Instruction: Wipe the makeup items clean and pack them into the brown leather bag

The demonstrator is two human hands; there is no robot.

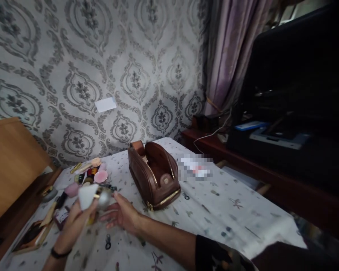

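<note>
My left hand (75, 220), with a dark band at the wrist, is closed around a white bottle (86, 196) with a gold neck and a rounded silver cap (104, 198), slightly blurred. Beside the cap, my right hand (125, 215) is open, its fingers apart and reaching towards the bottle. It holds nothing; whether a fingertip touches the cap I cannot tell. A brown toiletry bag (141, 177) stands unzipped to the right of both hands, its dark inside partly showing. Behind the bottle lie several cosmetics, among them a pink round container (101, 176) and a peach-topped jar (96, 162).
A patterned white cloth (203, 214) covers the table. At the left lie a palette with a mirror (31, 237) and a dark purple bottle (61, 216); a wooden panel (17, 162) rises beyond. A blurred-out item (196, 166) lies right of the bag, near a dark red cabinet (209, 145).
</note>
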